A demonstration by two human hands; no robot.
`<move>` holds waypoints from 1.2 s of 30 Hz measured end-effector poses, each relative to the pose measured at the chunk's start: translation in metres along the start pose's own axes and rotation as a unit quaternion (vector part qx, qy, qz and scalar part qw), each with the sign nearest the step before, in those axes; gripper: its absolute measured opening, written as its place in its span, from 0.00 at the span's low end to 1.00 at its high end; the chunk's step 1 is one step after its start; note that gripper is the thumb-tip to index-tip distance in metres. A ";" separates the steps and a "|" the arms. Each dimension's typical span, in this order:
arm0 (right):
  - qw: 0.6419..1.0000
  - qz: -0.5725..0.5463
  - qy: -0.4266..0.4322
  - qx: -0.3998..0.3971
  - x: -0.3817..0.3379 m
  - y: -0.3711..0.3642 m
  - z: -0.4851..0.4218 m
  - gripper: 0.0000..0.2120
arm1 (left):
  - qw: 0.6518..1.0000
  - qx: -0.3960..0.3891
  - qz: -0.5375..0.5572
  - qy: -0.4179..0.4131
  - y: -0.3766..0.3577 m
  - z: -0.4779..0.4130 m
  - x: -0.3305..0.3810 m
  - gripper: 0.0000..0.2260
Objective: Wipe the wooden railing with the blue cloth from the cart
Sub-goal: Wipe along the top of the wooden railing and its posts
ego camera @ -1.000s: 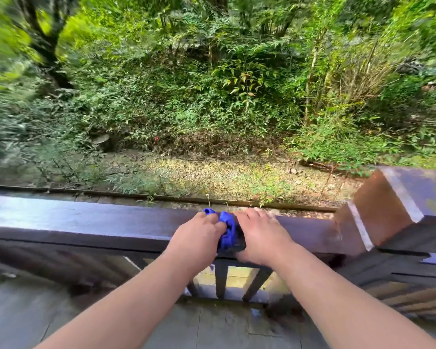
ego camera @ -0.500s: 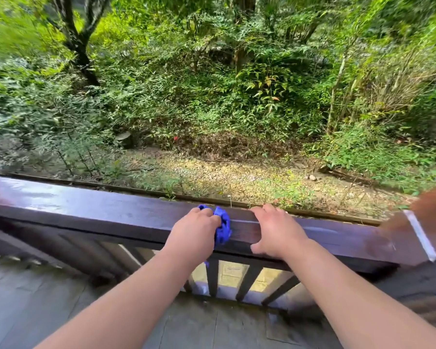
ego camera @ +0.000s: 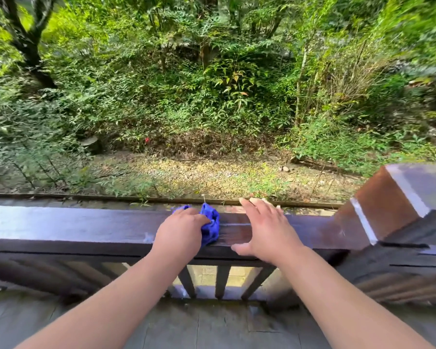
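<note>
I count two hands, left hand (ego camera: 179, 231) and right hand (ego camera: 267, 230), one blue cloth (ego camera: 210, 224) at 12 o'clock, one railing (ego camera: 68, 229), one post (ego camera: 398, 205) at 3 o'clock

Left hand (ego camera: 180, 231) clenched, right hand (ego camera: 267, 230) spread flat, both forearms extended.

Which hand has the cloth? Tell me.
The left hand: it is closed on the blue cloth on the railing; the right hand is open and empty.

- Dense green shrubs (ego camera: 212, 96) on a slope — leafy and tangled.
- Dark tree trunk (ego camera: 28, 46) at upper left.
- Gravel strip (ego camera: 186, 172) with sparse weeds.
- Grey stone floor (ego camera: 212, 326) — tiled.
- Small red spot (ego camera: 147, 139) among the leaves.
</note>
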State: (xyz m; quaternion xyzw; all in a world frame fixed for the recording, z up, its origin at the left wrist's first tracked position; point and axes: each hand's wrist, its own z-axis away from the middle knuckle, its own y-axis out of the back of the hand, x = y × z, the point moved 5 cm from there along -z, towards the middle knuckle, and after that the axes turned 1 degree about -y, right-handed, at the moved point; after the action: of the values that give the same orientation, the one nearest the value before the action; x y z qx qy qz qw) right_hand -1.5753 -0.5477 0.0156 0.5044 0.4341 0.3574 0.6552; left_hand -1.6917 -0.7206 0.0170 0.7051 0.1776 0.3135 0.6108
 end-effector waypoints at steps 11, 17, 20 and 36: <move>0.996 -0.026 -0.084 0.027 0.129 0.032 0.069 0.56 | 0.989 -0.041 -0.026 -0.137 -0.034 -0.065 0.199 0.15; 0.996 -0.048 -0.068 0.032 0.125 0.025 0.067 0.54 | 0.980 -0.070 -0.031 -0.184 -0.038 -0.064 0.198 0.15; 0.997 -0.051 -0.046 0.019 0.101 0.023 0.053 0.52 | 0.977 -0.076 -0.041 -0.195 -0.035 -0.054 0.177 0.12; 0.997 -0.020 0.058 -0.043 -0.136 -0.031 -0.026 0.58 | 0.995 -0.023 0.000 -0.095 0.019 0.034 -0.063 0.16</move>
State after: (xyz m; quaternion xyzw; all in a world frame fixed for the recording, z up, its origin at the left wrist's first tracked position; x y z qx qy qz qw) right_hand -1.6486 -0.6697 0.0105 0.4452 0.4655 0.3917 0.6570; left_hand -1.7180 -0.7896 0.0190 0.7175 0.1113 0.2489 0.6410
